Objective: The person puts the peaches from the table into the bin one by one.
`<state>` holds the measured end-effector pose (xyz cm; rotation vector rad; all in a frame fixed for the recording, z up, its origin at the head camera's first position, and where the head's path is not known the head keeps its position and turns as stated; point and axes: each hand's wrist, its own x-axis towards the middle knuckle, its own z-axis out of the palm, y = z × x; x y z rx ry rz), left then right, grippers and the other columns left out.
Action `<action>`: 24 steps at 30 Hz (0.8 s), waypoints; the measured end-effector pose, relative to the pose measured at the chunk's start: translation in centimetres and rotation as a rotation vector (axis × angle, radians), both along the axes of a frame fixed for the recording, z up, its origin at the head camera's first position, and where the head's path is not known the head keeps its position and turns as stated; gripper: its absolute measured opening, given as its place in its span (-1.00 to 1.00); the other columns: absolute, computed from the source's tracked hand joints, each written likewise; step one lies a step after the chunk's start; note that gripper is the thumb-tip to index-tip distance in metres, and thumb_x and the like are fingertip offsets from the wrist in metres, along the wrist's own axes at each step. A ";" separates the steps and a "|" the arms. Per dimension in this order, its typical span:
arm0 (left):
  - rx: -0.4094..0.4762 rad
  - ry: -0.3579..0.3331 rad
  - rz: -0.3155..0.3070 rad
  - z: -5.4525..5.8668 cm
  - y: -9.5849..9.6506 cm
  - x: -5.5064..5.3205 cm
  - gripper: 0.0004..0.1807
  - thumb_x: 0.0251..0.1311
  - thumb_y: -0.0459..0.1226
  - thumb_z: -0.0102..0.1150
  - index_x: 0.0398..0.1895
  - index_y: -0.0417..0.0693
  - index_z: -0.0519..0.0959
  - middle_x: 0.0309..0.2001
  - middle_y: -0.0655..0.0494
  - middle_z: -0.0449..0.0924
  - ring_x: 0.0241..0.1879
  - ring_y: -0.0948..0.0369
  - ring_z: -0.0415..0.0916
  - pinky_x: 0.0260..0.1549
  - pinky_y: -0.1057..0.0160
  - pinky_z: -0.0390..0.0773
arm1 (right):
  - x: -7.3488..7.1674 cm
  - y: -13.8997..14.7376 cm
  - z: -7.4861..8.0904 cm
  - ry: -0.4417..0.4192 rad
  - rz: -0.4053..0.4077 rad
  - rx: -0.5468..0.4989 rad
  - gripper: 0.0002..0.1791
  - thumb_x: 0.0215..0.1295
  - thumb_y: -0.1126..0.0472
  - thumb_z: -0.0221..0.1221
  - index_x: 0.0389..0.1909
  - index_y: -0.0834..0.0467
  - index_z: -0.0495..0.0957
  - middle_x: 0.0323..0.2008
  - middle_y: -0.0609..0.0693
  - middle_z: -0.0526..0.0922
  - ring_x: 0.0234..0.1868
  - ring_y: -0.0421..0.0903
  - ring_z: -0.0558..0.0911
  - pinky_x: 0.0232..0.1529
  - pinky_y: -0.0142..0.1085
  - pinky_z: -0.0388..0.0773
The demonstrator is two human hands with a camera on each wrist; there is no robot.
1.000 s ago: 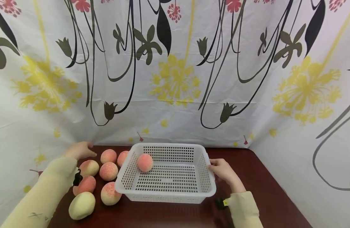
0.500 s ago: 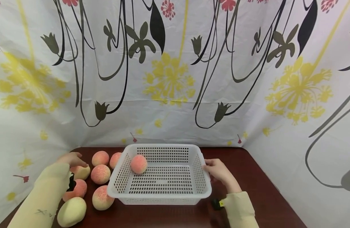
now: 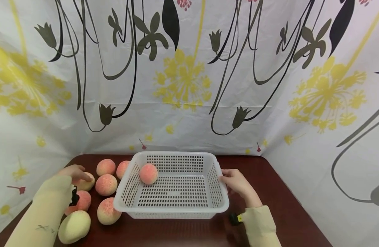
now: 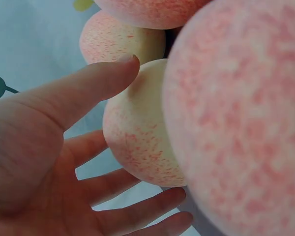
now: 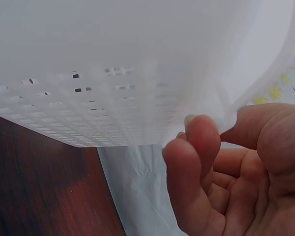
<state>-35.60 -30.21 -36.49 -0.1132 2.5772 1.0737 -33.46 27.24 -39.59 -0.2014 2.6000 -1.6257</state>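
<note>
My left hand (image 3: 73, 172) reaches over a peach (image 3: 85, 185) at the back left of the table. In the left wrist view the thumb lies across the yellowish side of that peach (image 4: 142, 123), and the fingers spread along its other side. On the right, my right hand (image 3: 237, 181) holds the end of a white perforated plastic basket (image 3: 174, 210). Seen from the right wrist, the fingers (image 5: 199, 142) pinch the basket's rim, with the thumb partly hidden behind it. One pink peach (image 3: 149, 174) sits inside the basket at its left.
Several more peaches stand between the left arm and the basket, among them a pink one (image 3: 106, 185) and a front one (image 3: 109, 211) beside the basket's corner. A pale yellow one (image 3: 74, 227) lies nearest me. A flowered curtain (image 3: 186, 130) borders the dark red table (image 3: 164, 233).
My left hand has come down from behind the peaches onto the back-left peach. The right hand has kept its hold on the basket. The head view has shifted slightly.
</note>
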 end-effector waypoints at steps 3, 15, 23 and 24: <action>0.160 -0.074 0.106 0.9 0.8 1.9 0.05 0.20 -0.08 0.21 0.44 -0.45 -0.24 0.37 -0.53 -0.23 0.30 -0.43 -0.16 0.11 -0.26 0.25 | 0.1 0.0 0.2 0.003 -0.004 0.000 -0.53 0.38 0.27 0.08 0.26 0.37 0.40 -0.40 0.16 0.69 -0.61 0.02 0.63 -0.67 -0.11 0.55; 0.159 -0.066 0.114 1.0 1.0 2.9 0.03 0.16 -0.13 0.22 0.41 -0.48 -0.22 0.38 -0.50 -0.23 0.34 -0.38 -0.24 0.21 -0.27 0.12 | 0.6 0.3 0.1 -0.001 0.008 0.004 -0.53 0.38 0.28 0.08 0.25 0.39 0.40 -0.44 0.13 0.69 -0.64 -0.02 0.60 -0.66 -0.10 0.55; -0.053 -0.008 -0.010 -0.7 -0.7 0.5 -0.03 0.11 -0.14 0.30 0.26 -0.68 -0.02 0.22 -0.64 0.01 0.20 -0.43 0.04 0.13 -0.27 0.22 | 0.9 0.5 0.0 -0.006 0.046 -0.024 -0.51 0.39 0.27 0.08 0.28 0.40 0.37 -0.43 0.16 0.69 -0.66 -0.04 0.59 -0.69 -0.19 0.51; -0.082 0.008 -0.028 -1.0 -0.9 0.3 -0.06 0.09 -0.15 0.32 0.22 -0.71 0.04 0.16 -0.64 0.10 0.15 -0.40 0.13 0.10 -0.25 0.27 | 0.9 0.5 0.0 -0.008 0.051 -0.028 -0.51 0.39 0.27 0.07 0.28 0.39 0.36 -0.42 0.16 0.69 -0.66 -0.04 0.59 -0.69 -0.19 0.51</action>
